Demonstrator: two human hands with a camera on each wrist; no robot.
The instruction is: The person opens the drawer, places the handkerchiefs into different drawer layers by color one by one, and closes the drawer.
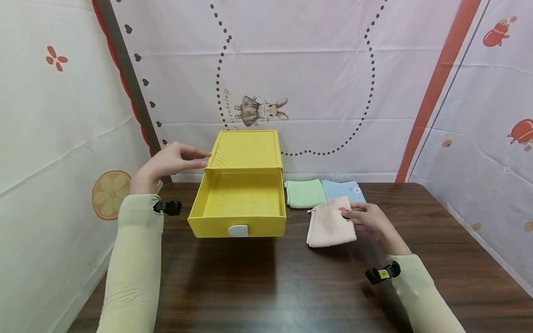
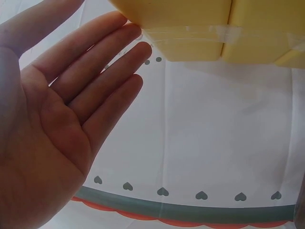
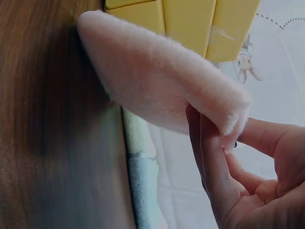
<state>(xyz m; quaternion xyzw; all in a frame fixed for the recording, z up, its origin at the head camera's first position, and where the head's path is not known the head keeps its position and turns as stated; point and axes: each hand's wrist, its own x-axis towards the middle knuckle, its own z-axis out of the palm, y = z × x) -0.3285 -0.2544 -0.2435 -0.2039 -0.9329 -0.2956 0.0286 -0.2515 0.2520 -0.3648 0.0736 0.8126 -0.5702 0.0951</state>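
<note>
The left hand (image 1: 170,159) rests flat-fingered against the yellow drawer box (image 1: 243,150). The right hand (image 1: 368,219) pinches the pink cloth (image 1: 330,222) (keep it folded); better lift it level over the open drawer (image 1: 239,203).

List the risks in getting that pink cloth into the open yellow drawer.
The right hand pinches only one edge of the pink cloth, so it may unfold or slip when lifted. The drawer juts far out of the yellow box, which the left hand touches only with straight fingers; a bump might shift it.
</note>
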